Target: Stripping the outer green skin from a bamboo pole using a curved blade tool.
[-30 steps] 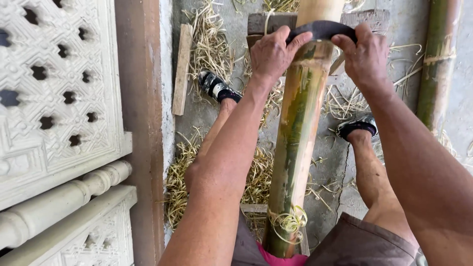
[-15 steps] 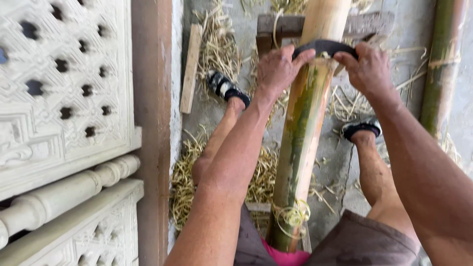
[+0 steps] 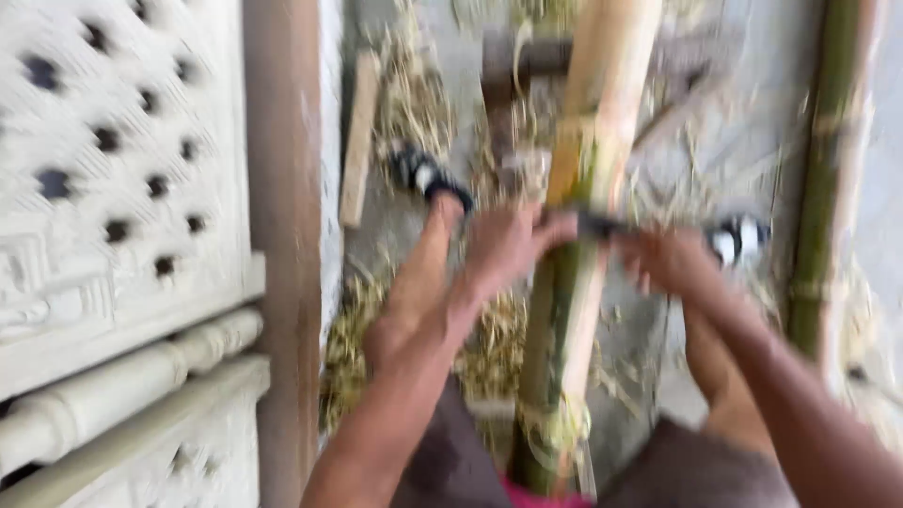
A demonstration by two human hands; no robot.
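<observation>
grey concrete ground (image 3: 451,85) is seen from above, strewn with pale straw-like shavings (image 3: 489,348). at the left a white carved panel (image 3: 103,169) pierced with small holes is set against a brown wooden post (image 3: 282,245), with a moulded white rail (image 3: 122,395) below it. a short wooden slat (image 3: 359,141) lies on the ground beside the post.

a thick bamboo pole (image 3: 583,188) is laid lengthwise between the person's legs, its far part stripped pale and its near part green. across it a dark two-handled blade (image 3: 602,226) is held. the left hand (image 3: 508,246) is closed round the blade's left end, just beside the pole. the right hand (image 3: 673,263) is closed round the right end, on the pole's other side. the whole view is blurred, so the exact finger positions cannot be made out.

both feet are seen in dark sandals, the left sandal (image 3: 428,179) near the slat and the right sandal (image 3: 738,237) past the right hand. a second green bamboo pole (image 3: 823,188) is stood at the far right.
</observation>
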